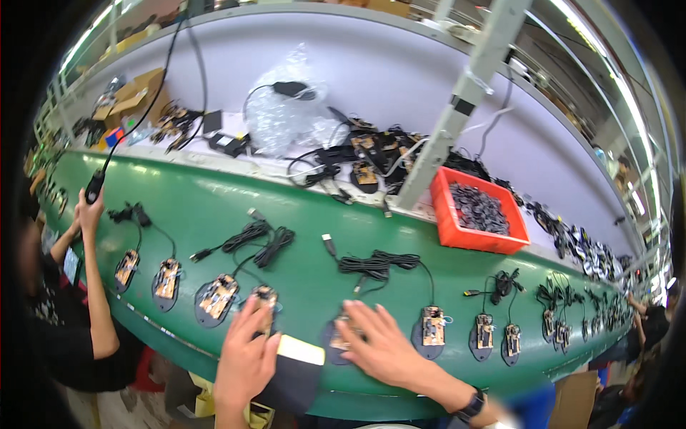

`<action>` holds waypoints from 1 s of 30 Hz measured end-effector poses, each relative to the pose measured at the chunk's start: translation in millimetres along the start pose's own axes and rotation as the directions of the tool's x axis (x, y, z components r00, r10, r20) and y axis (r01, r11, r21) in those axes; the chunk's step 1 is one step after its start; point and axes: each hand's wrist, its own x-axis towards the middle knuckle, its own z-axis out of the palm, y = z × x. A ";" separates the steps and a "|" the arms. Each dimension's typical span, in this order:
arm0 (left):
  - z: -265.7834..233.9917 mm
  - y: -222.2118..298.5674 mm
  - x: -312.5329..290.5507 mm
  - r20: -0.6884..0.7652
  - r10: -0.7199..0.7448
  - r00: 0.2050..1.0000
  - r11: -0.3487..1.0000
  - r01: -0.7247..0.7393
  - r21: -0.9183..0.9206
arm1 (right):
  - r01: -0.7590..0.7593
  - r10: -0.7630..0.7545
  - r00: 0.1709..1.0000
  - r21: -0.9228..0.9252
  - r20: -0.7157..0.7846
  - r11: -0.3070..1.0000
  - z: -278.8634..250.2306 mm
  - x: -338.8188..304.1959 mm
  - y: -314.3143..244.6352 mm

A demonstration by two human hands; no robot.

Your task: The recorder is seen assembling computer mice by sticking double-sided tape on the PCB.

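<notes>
My left hand [245,357] reaches over a computer mouse base with a tan circuit board [265,294]; its fingers are stretched out at the board, thumb apart. To the right, my right hand [382,344], a dark watch [471,405] on its wrist, lies with spread fingers over another mouse base [336,349], hiding much of it. A dark flat pad with a pale yellow strip [301,349] lies between the hands. Bundled black USB cables [379,264] lie beyond. Open mouse bases flank my hands, one at left [216,300] and one at right [431,332].
The green conveyor belt [286,200] carries several more cabled mouse bases. Behind it are a red bin [475,243] of small dark parts, bubble wrap [282,118] and a metal post [457,121]. At left, a co-worker's hand [89,211] holds a hanging black tool [94,187].
</notes>
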 end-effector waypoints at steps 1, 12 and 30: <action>-4.2 2.7 1.1 0.005 0.012 1.000 0.999 -0.012 -0.043 | -0.024 0.023 1.000 -0.012 -0.014 1.000 -7.9 4.9 2.7; 58.6 72.0 3.3 0.241 0.308 0.920 0.940 -0.256 -0.224 | -0.227 0.247 0.966 -0.211 0.074 0.951 -58.3 -80.5 56.2; 90.4 118.1 5.8 0.316 0.288 0.904 0.954 -0.240 -0.182 | -0.501 0.542 0.839 -0.441 -0.038 0.745 -118.1 27.9 379.4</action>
